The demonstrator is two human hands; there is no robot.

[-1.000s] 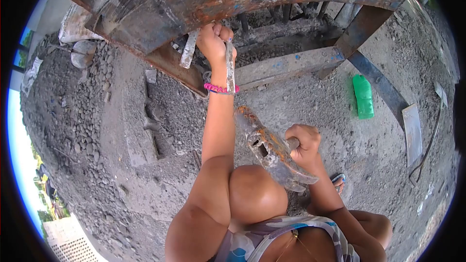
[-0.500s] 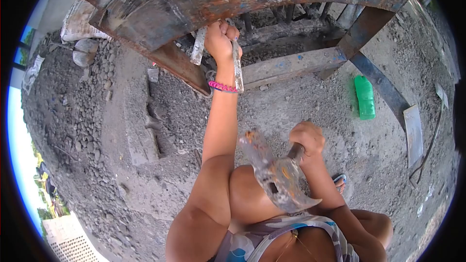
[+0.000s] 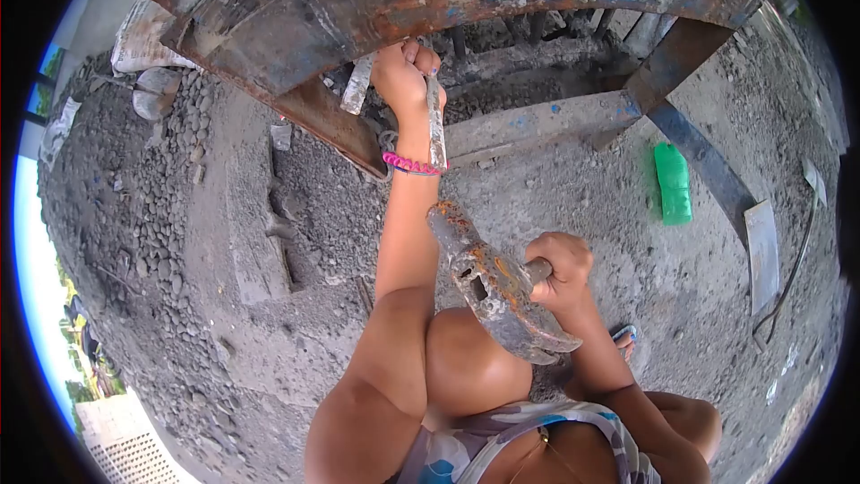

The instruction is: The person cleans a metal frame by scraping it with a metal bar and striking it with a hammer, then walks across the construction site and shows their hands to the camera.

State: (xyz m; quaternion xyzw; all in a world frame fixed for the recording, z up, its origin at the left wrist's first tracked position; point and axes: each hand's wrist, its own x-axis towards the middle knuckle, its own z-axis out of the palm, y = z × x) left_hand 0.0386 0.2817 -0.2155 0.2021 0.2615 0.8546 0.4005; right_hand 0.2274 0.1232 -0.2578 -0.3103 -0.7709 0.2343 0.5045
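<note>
My right hand (image 3: 561, 271) is wrapped round the handle of a rusty claw hammer (image 3: 497, 291). The hammer's head hangs over my knee, its claws toward the lower right and its striking end toward the upper left. Under the curved edge of a rusty metal frame (image 3: 358, 13), my left hand (image 3: 408, 76) is closed round flat metal strips. One strip (image 3: 436, 121) runs down along my wrist, and a second strip (image 3: 357, 85) sticks out left of the hand. The upper ends of both strips are hidden.
A green plastic bottle (image 3: 673, 184) lies right of the frame. Farther right are a flat metal plate (image 3: 761, 246) and a bent rod (image 3: 795, 273). A wooden board (image 3: 251, 233) and pebbles (image 3: 161, 251) are on the left, with a sack (image 3: 148, 40) beyond.
The hammer has moved up and slightly left with my right hand, its striking end now nearer my left forearm. My left hand has barely moved.
</note>
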